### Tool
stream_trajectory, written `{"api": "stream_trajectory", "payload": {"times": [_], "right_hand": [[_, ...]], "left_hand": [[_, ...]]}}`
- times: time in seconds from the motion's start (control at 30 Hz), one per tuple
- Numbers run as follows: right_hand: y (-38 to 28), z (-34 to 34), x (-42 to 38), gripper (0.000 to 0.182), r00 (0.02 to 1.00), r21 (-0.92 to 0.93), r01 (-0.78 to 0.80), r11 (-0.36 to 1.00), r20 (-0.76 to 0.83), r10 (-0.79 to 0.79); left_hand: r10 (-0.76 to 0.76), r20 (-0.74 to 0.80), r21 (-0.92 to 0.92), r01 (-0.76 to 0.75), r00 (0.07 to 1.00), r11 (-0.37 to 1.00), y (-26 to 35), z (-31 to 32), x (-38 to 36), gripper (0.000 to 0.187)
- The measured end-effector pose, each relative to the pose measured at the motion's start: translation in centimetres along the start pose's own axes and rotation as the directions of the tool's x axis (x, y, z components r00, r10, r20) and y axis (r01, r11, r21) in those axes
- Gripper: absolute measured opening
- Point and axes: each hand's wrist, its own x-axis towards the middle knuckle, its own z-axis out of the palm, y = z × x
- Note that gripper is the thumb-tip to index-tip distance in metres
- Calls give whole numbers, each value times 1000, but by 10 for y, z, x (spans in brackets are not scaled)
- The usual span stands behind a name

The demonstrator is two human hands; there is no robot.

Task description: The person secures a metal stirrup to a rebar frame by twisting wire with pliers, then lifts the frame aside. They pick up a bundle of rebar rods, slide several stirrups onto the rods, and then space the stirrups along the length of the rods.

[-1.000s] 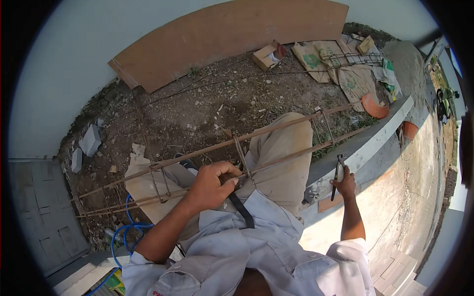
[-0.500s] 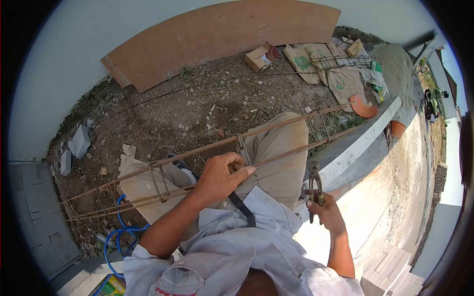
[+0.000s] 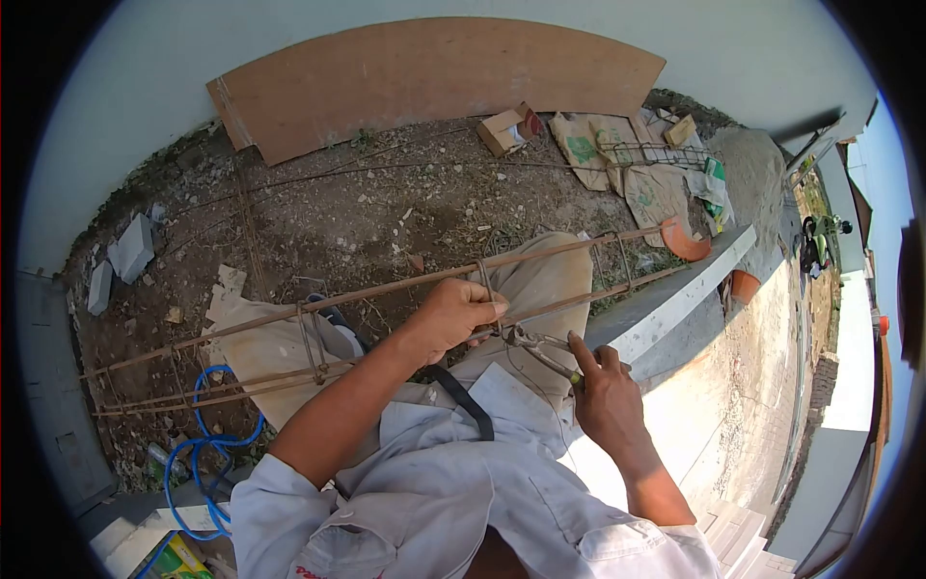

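Note:
A long rusty rebar cage point(image 3: 405, 283), bars joined by bent stirrups, lies across my lap. My left hand point(image 3: 449, 318) is closed on it, fingers and thumb pinched at a stirrup point(image 3: 486, 277) near the middle. My right hand point(image 3: 610, 394) grips the handles of steel pincers point(image 3: 519, 336). Their jaws are at the lower bar, just right of my left fingertips. Thin tie wire point(image 3: 552, 394) trails from that spot down over my shirt. Whether the jaws bite the wire is too small to tell.
A low concrete ledge point(image 3: 666, 314) runs under the cage's right end, beside an orange curved piece point(image 3: 683, 241). Blue hose point(image 3: 198, 442) coils at lower left. Blocks point(image 3: 132, 251), a cardboard box point(image 3: 508, 129) and paper sacks point(image 3: 651, 198) lie on the dirt before a leaning board point(image 3: 434, 82).
My right hand has brought the pincers from upright beside my knee, inward and left to the cage. My left hand stays at the stirrup. The view has shifted slightly.

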Motion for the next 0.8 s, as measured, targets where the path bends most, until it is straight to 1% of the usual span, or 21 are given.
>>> {"api": "stream_trajectory", "payload": {"times": [0.07,0.17,0.3,0.37,0.5,0.6,0.7,0.8], "right_hand": [[-3,-1,-1,64,1000,-6,4,1000,-9,-4],[-7,-3,-3,66,1000,-28,-16,999,-12,15],[-14,-10,-5,67,999,-68,-35,997,8,36],[-16,-12,-5,68,1000,-82,-20,996,2,20],[-15,-4,-6,70,1000,-91,-1,996,-20,-1],[-20,-3,-7,68,999,-163,-6,987,-33,1],[-26,-7,-9,68,999,-274,-1,962,-50,-13],[-33,-18,-6,69,997,-277,-16,961,74,38]], "left_hand": [[24,5,-66,-24,1000,998,1,1,0,20],[42,-2,-3,-42,999,999,-4,0,4,19],[40,-31,28,-39,999,999,-4,3,5,19],[40,-55,69,-36,998,997,-2,5,4,19],[41,-59,87,-36,997,996,2,7,2,19],[49,-70,99,-42,996,994,-1,7,4,20],[50,-87,115,-39,995,993,0,9,3,20],[47,-99,121,-34,994,992,1,9,2,21]]}}
